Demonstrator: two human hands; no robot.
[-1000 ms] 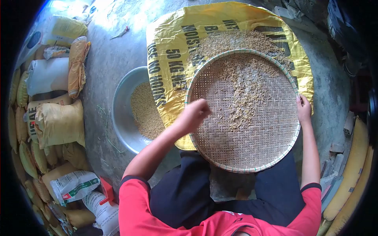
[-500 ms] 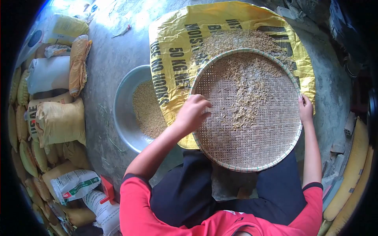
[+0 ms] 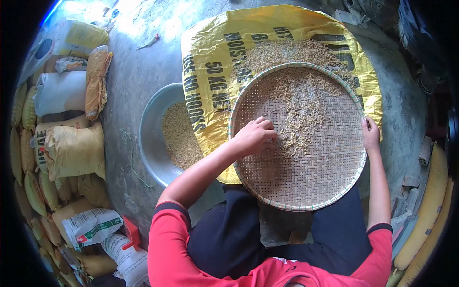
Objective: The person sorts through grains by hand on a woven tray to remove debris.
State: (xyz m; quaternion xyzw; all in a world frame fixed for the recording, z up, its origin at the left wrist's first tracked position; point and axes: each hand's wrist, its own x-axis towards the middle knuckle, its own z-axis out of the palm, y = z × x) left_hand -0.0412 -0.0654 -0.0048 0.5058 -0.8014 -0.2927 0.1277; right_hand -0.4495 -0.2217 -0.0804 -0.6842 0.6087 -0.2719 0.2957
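A round woven bamboo winnowing tray [image 3: 320, 167] rests over my knees. Pale, husk-like grains [image 3: 301, 122] are scattered over its middle and far side. My right hand [image 3: 371, 135] grips the tray's right rim, thumb on top. Over the left half of the tray is my left hand [image 3: 256, 136], its fingers bent together at the left edge of the grains. What sits between those fingertips, if anything, is hidden. Beyond the tray, a heap of husks and grain [image 3: 291, 51] lies on a yellow printed sack [image 3: 210, 43].
On the concrete floor to the left stands a metal basin [image 3: 150, 138] holding grain [image 3: 179, 136]. Stacked filled sacks [image 3: 74, 148] line the left side, with a red plastic object [image 3: 130, 233] beside them. Long yellow sacks [image 3: 420, 215] lie at the right edge.
My left hand has moved right, from the tray's left rim in over its surface toward the grains. My right hand keeps its hold on the rim.
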